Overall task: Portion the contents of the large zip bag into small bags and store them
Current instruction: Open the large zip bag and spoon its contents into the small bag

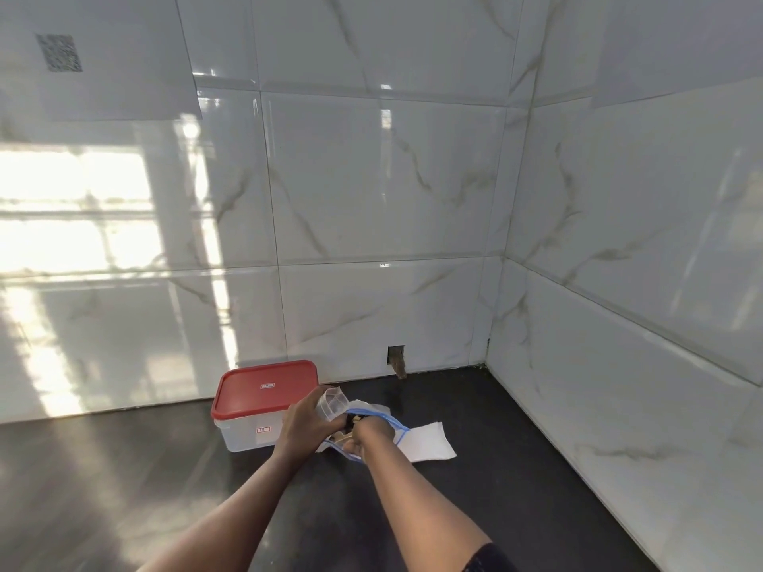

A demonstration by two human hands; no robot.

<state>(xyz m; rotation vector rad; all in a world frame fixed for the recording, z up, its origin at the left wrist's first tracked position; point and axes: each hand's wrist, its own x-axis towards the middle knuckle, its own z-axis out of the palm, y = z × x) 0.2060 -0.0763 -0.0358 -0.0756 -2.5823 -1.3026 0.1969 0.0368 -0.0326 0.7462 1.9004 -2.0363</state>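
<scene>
gripping a clear cup, the left hand sits beside the right hand clutching the zip bag; labels on the red-lidded container are too blurred to read.

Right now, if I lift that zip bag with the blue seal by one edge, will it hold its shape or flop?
Probably floppy: the zip bag is thin film, crumpled around the right hand. Its mouth looks open, with dark contents showing, so lifting by one edge could spill them. Supporting it from below seems safer.
</scene>
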